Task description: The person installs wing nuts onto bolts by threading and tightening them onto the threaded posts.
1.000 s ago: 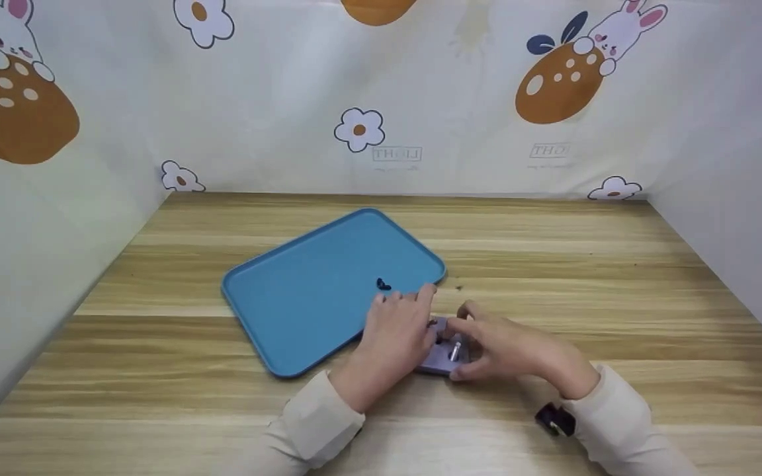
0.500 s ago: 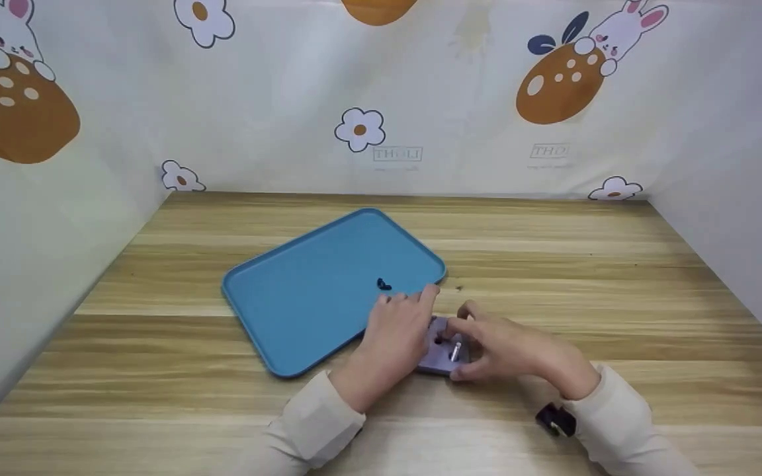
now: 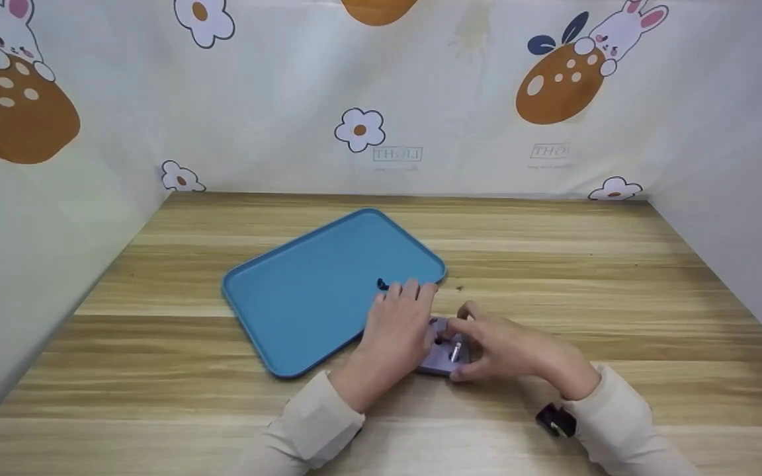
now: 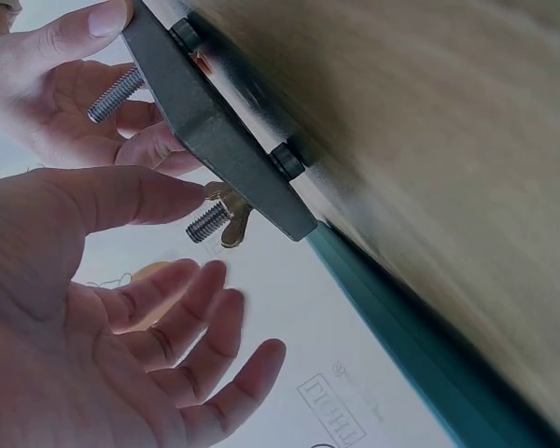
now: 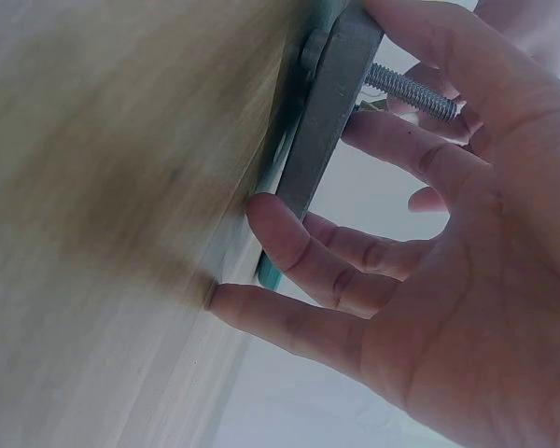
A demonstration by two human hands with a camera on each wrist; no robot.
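Observation:
A grey metal plate [image 3: 437,362] lies in front of me beside the tray, raised on the dark bolt heads [image 4: 286,161] under it. Two threaded bolts stick up through it. The right hand [image 3: 516,347] holds the plate's right end between thumb and fingers, next to the bare bolt [image 4: 117,93]. On the other bolt [image 4: 205,224] sits a brass-coloured wing nut [image 4: 235,224]. The left hand [image 3: 394,334] has its thumb tip at this wing nut, its other fingers apart from it and loosely spread. In the head view that hand hides the wing nut.
A blue tray [image 3: 301,297] lies slanted at the left, its near right edge under the left hand. On it rests a small dark piece [image 3: 381,284], partly covered by the fingers. Printed cloth walls [image 3: 275,132] enclose the wooden table [image 3: 553,244].
The left hand's fingers have lifted and stretched forward, now partly covering the dark piece on the tray. The right hand and the plate have stayed in place.

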